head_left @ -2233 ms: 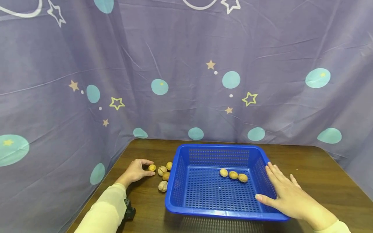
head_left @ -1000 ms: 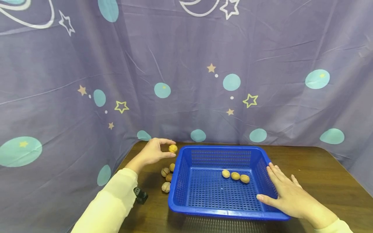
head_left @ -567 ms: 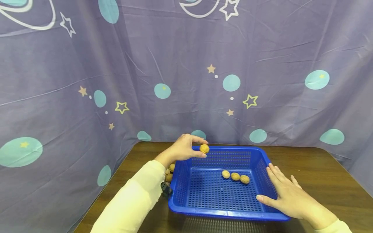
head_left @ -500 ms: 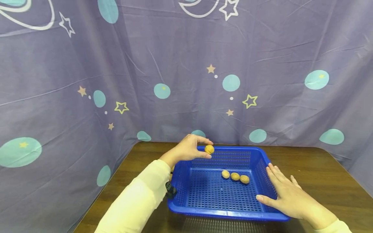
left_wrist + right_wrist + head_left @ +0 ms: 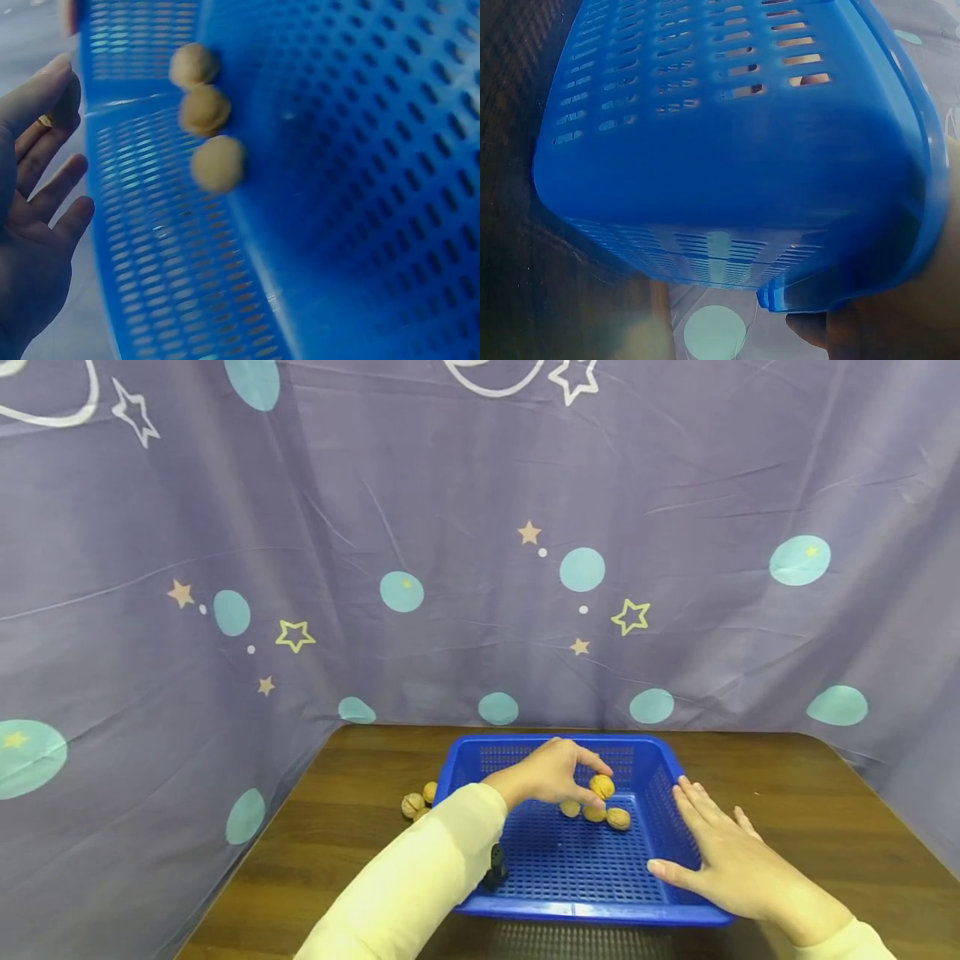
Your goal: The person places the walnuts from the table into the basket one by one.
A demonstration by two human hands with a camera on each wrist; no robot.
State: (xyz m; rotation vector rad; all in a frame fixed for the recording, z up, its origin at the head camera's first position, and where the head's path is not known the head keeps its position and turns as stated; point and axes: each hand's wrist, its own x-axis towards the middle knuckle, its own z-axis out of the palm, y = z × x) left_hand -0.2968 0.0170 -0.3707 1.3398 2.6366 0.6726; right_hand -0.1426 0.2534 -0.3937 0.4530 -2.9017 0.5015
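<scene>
My left hand pinches a walnut between thumb and fingers, above the floor of a blue plastic basket. In the head view, the held walnut overlaps a row of three walnuts lying in the basket; the row's right-end walnut shows fully. The left wrist view is blurred, with the held walnut dark between the fingertips and the row's middle walnut on the mesh. My right hand rests along the basket's right rim, fingers straight and thumb over the inside.
Left of the basket on the wooden table, several loose walnuts lie together, partly hidden by the left sleeve. A dark wrist device hangs under the left forearm. A patterned purple curtain stands behind the table.
The left hand has picked up the walnut from the table's left side, lifted it over the left rim and brought it down inside the basket. The right hand has stayed at the rim.
</scene>
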